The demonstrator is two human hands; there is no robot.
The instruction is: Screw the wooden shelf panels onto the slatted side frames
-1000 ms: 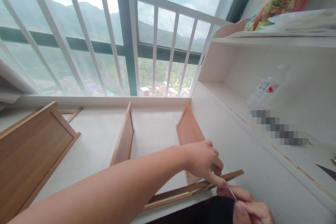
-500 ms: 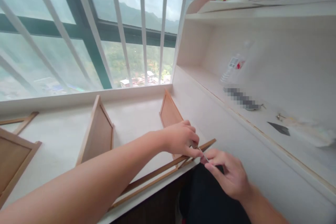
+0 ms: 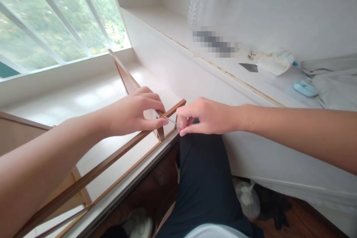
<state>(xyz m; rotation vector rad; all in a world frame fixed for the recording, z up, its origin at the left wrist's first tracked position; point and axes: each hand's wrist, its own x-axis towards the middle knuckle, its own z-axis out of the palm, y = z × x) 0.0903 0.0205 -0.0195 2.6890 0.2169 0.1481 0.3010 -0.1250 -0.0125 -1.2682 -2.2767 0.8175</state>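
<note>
A thin metal rod (image 3: pixel 173 121), its kind not clear, reaches from the fingers of my right hand (image 3: pixel 199 116) to a wooden joint. My right hand is closed in a pinch around the rod's near end. At the joint, my left hand (image 3: pixel 139 111) curls its fingers over the wood, its thumb beside the rod's tip. A long brown wooden rail (image 3: pixel 111 157) runs diagonally under my left hand. Behind that hand, a wooden panel (image 3: pixel 124 74) slants up from the rail. The exact contact at the rod's tip is partly hidden by my left fingers.
Another wooden panel (image 3: pixel 19 132) stands at left on the white sill (image 3: pixel 108 95), below a barred window. On the right shelf (image 3: pixel 164 26) are a plastic bottle (image 3: pixel 198 3), a dark flat piece (image 3: pixel 249 67), a crumpled bag (image 3: pixel 276 61) and a blue object (image 3: pixel 305 88).
My view has swung down and to the right. My right forearm now comes in from the right side. Both hands stay at the joint, the rod still between them.
</note>
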